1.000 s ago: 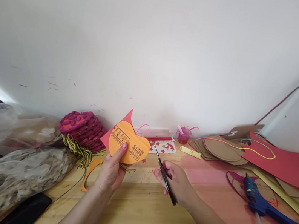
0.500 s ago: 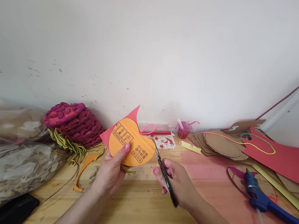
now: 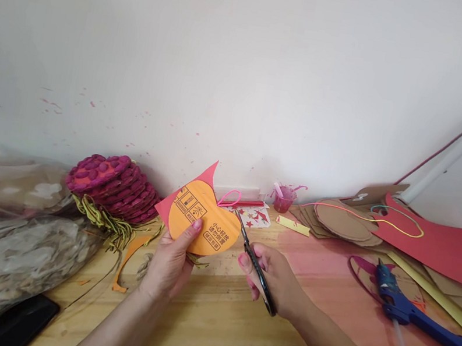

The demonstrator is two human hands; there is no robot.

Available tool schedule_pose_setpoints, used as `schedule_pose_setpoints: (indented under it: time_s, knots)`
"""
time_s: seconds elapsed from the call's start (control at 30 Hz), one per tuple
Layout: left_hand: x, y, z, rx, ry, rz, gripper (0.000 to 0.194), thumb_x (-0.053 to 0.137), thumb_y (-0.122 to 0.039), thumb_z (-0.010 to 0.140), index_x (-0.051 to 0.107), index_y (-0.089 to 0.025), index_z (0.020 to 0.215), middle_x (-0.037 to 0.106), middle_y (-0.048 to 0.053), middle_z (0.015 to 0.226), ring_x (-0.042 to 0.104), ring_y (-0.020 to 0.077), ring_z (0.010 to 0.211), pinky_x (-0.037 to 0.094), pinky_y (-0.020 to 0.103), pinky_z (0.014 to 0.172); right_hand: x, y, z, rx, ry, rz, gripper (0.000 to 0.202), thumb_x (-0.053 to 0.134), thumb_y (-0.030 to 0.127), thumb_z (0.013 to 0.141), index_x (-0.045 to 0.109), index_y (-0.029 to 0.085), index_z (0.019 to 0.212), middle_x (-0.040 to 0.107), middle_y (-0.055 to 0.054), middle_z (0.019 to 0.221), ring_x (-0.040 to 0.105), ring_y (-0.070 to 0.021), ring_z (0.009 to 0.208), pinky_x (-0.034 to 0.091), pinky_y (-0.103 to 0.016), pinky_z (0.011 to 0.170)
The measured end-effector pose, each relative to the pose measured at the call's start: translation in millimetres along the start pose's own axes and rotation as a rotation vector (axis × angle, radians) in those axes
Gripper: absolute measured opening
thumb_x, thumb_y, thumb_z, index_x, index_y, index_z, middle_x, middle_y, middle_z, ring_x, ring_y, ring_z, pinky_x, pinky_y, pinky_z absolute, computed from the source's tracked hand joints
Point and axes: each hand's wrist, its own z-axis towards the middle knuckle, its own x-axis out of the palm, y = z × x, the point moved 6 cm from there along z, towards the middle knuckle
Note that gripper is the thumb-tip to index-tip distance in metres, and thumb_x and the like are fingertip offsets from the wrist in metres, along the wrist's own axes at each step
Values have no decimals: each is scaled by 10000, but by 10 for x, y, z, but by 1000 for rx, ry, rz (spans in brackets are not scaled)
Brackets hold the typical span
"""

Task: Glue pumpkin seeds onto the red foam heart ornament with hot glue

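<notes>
Thumb on top, my left hand [image 3: 175, 258] grips an orange printed piece [image 3: 205, 222] with a rounded outline. Red paper [image 3: 204, 179] sticks out behind its upper left side, and a pink loop [image 3: 229, 198] shows at its top edge. My right hand [image 3: 271, 277] is closed around black-handled scissors [image 3: 260, 275], whose blades point up and left, close to the right edge of the orange piece. Whether the blades touch it is hard to tell.
At left are stacked magenta discs [image 3: 113, 186] with green strings, plastic bags [image 3: 16, 261] and a black phone-like object [image 3: 17, 323]. A pink cup [image 3: 284, 198] stands by the wall. Right: cardboard discs [image 3: 344, 221], red sheet [image 3: 445, 241], blue glue gun [image 3: 422, 323].
The scissors have turned slightly in my right hand, and their blades and handle loops show more. My left hand still holds the orange piece in nearly the same place. The view has shifted slightly.
</notes>
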Motion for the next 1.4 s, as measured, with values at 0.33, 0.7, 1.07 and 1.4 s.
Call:
schedule_pose_setpoints:
  time_s: [0.33, 0.7, 1.07, 1.4]
  knots:
    - [12, -11, -7, 1, -9, 15, 485, 862, -224, 680, 697, -193, 1134, 763, 83, 1074, 746, 231, 917, 626, 295, 786, 0, -17, 2, 34, 3, 41, 417, 727, 504, 774, 436, 243, 629, 437, 84, 461, 371, -90, 356, 321, -217, 330]
    - [19, -79, 12, 60, -9, 19, 484, 857, -202, 685, 703, -204, 1143, 745, 79, 1144, 715, 245, 1035, 596, 338, 908, -26, -31, -1, 38, -4, -15, 421, 730, 486, 778, 430, 243, 609, 416, 86, 434, 339, -87, 351, 218, -234, 363]
    - [7, -167, 57, 86, 3, 47, 535, 891, -213, 634, 705, -184, 1134, 757, 93, 1102, 719, 272, 1024, 604, 371, 902, -60, -27, -5, 56, -9, -108, 390, 732, 449, 781, 446, 236, 623, 364, 90, 496, 346, -82, 368, 225, -234, 367]
    - [0, -230, 86, 85, 56, 84, 581, 891, -232, 643, 681, -161, 1180, 741, 113, 1142, 726, 256, 994, 617, 355, 864, -43, 29, -30, 86, 29, -169, 355, 719, 436, 794, 478, 217, 653, 350, 94, 518, 371, -78, 395, 252, -216, 394]
